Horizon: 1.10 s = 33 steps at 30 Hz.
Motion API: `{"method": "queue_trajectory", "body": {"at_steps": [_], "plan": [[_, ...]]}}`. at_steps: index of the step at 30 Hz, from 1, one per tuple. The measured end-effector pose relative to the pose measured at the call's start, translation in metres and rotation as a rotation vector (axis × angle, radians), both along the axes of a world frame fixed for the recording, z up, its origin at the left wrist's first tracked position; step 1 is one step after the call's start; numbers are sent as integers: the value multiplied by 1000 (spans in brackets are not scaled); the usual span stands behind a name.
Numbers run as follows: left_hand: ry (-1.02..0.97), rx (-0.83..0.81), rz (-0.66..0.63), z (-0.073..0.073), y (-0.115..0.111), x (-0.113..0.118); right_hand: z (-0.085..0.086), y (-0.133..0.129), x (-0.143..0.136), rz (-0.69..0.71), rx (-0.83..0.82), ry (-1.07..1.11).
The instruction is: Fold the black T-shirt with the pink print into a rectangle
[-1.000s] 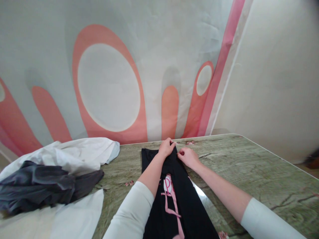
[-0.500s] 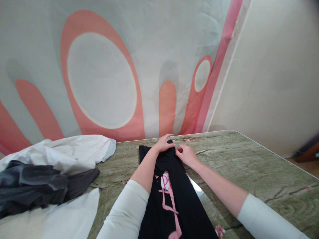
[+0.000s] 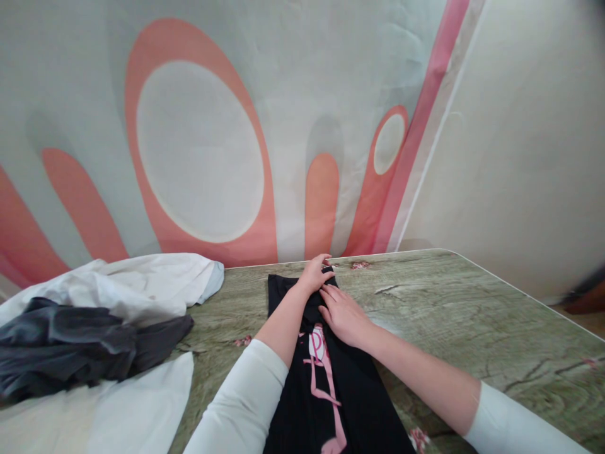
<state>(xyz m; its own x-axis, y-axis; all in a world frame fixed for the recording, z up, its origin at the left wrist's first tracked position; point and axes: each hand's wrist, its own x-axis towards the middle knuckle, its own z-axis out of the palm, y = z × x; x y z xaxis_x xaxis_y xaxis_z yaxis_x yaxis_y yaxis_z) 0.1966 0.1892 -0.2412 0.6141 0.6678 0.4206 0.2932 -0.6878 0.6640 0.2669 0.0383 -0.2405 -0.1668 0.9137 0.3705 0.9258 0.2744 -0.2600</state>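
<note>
A black garment (image 3: 316,403) with a pink printed figure lies lengthwise on the table, its far end near the back edge. My left hand (image 3: 314,275) rests on that far end, fingers stretched out and thumb apart. Just to the right and nearer, my right hand (image 3: 345,315) lies flat over the garment's right side, its fingers extended toward the left hand. The cloth under both hands is partly hidden.
On the left of the wood-patterned table (image 3: 425,302) lies a heap with a white cloth (image 3: 151,277), a dark grey garment (image 3: 85,347) and another white cloth (image 3: 146,403). A wall hanging (image 3: 293,94) with coral shapes rises behind the table.
My right hand has moved left from the garment's right edge onto the cloth, and its pinched fingers have straightened. My left hand stays at the far end. The view has shifted slightly.
</note>
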Motion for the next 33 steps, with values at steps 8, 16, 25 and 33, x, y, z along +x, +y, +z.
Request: {"method": "queue_trajectory", "body": {"at_steps": [8, 16, 25, 33], "plan": [[180, 185, 193, 8, 0, -10, -1, -1, 5, -36, -193, -59], [328, 179, 267, 50, 11, -64, 2, -2, 5, -83, -219, -89], [316, 139, 403, 43, 13, -151, 3, -5, 7, -81, -219, -107], [190, 129, 281, 5, 8, -166, 0, -5, 7, -77, -196, -142]]}}
